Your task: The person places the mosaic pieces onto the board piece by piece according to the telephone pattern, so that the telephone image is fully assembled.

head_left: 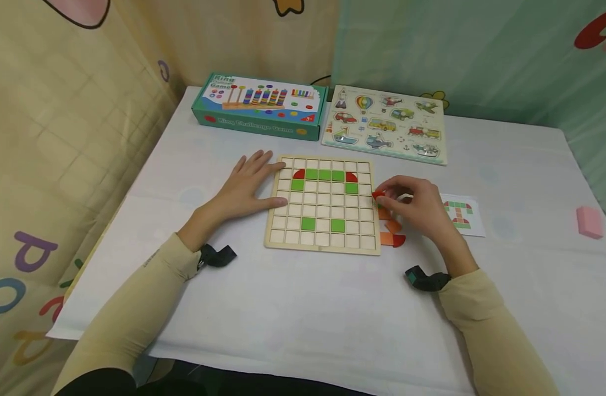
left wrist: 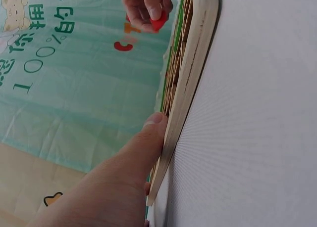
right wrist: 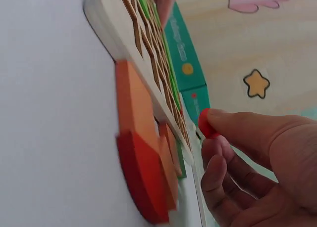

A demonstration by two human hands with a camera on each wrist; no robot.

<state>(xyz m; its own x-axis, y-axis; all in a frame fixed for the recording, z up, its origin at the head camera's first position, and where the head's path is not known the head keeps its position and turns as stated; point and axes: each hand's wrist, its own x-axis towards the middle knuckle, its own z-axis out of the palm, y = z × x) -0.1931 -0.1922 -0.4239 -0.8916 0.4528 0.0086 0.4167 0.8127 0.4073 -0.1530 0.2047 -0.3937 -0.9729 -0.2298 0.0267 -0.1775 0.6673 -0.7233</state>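
A wooden grid board (head_left: pixel 323 250) lies on the table with green squares (head_left: pixel 325 175) and two red quarter-round pieces (head_left: pixel 351 177) in some cells. My left hand (head_left: pixel 243 190) rests on the board's left edge, fingers spread and thumb along the near part. Just off the right edge, my right hand (head_left: pixel 414 201) pinches a small red piece (right wrist: pixel 205 124) between thumb and fingers, raised above the table. Its full outline is partly covered by the fingers. Below that hand lie orange pieces (head_left: pixel 386 238) and a red rounded piece (head_left: pixel 398 240), beside the board.
A pattern card (head_left: pixel 466 215) lies right of the board, partly behind the right hand. Along the back are a green game box (head_left: pixel 263 127) and a vehicle puzzle board (head_left: pixel 384 124). A pink block (head_left: pixel 589 222) sits near the right table edge.
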